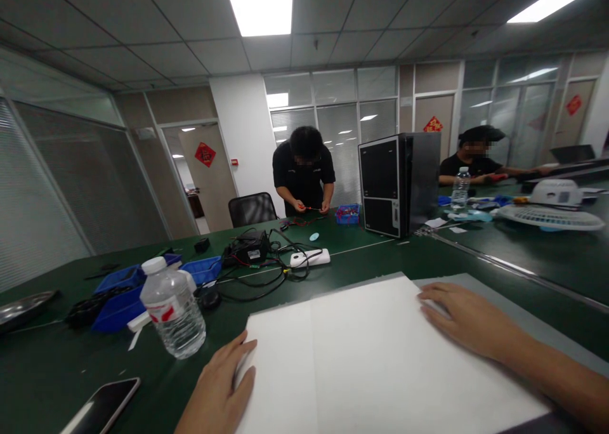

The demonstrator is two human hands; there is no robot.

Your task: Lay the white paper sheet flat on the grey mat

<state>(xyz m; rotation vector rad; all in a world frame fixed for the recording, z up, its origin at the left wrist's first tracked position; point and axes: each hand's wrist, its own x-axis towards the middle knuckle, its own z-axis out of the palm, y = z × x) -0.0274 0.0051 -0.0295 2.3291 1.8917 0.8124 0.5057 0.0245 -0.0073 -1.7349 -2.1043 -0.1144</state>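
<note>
A large white sheet of paper [361, 351] with a faint fold line lies in front of me on a grey sheet or mat [457, 283]. My left hand [221, 383] rests at the paper's left edge, thumb and fingers apart. Across from it, my right hand [461, 316] lies at the right edge, its fingers stretched out and touching the paper's margin. Neither hand shows anything lifted in it. The undersides of both hands are hidden.
Left of the paper stand a water bottle [172, 307] and a phone [102, 408]. Beyond are blue bins [114, 307], cables with a power strip [310, 258] and a computer tower [397, 186]. One person [304, 174] works opposite; another [471, 158] sits at right.
</note>
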